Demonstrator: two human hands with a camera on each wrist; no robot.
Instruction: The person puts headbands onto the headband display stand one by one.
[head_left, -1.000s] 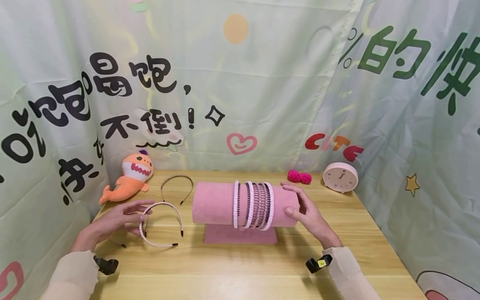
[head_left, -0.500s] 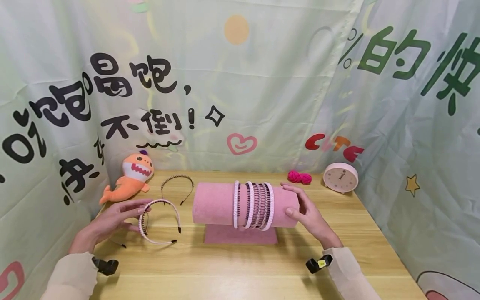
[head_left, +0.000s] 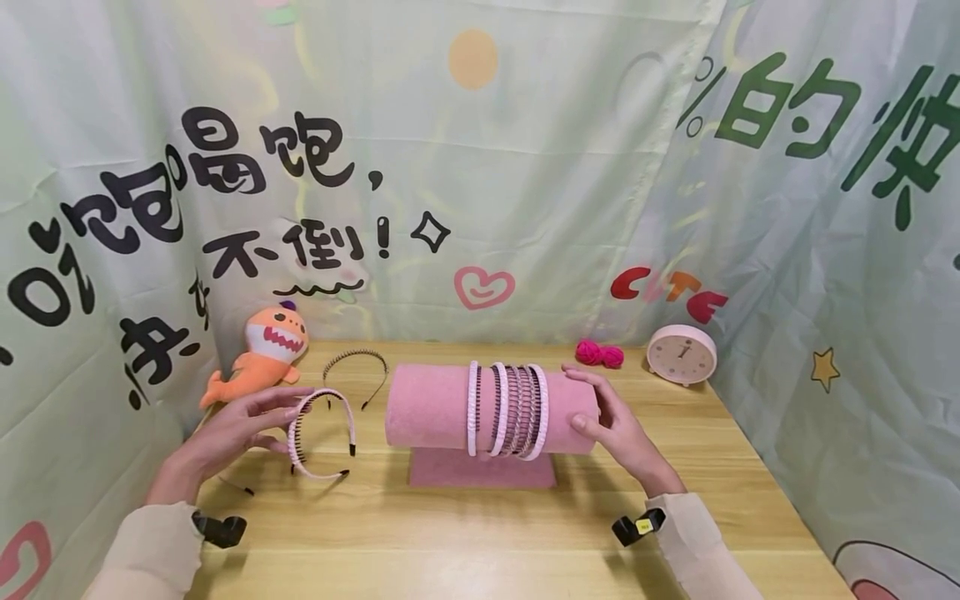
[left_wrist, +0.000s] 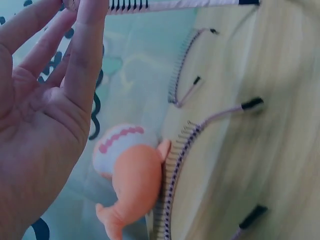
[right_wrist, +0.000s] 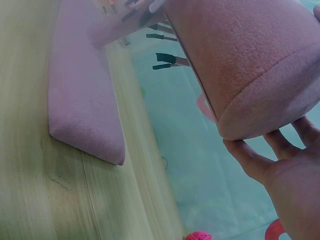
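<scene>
My left hand (head_left: 232, 429) holds a pale pink toothed headband (head_left: 293, 442) by its side between thumb and fingers, its two black tips facing right. Across from it stands a pink plush headband stand (head_left: 427, 408), a horizontal roll on a flat base (head_left: 480, 472). Several headbands, white braided (head_left: 472, 408) and thin toothed ones, sit around the roll's middle and right. At the roll's right end, my right hand (head_left: 618, 429) grips with the thumb in front and fingers over the top; in the right wrist view its fingertips (right_wrist: 245, 152) meet the end's edge.
Behind the held headband, a thin toothed headband (head_left: 354, 353) lies on the wooden table (head_left: 480, 550). Another headband (left_wrist: 182, 155) lies beside the left hand, near an orange plush shark (head_left: 258, 367). Pink yarn (head_left: 598, 354) and a round clock (head_left: 681, 355) stand at the back right. Printed curtains enclose the table.
My left hand has shifted slightly up and to the right, turning the pink headband so its opening looks narrower. The right hand and the stand stay in place.
</scene>
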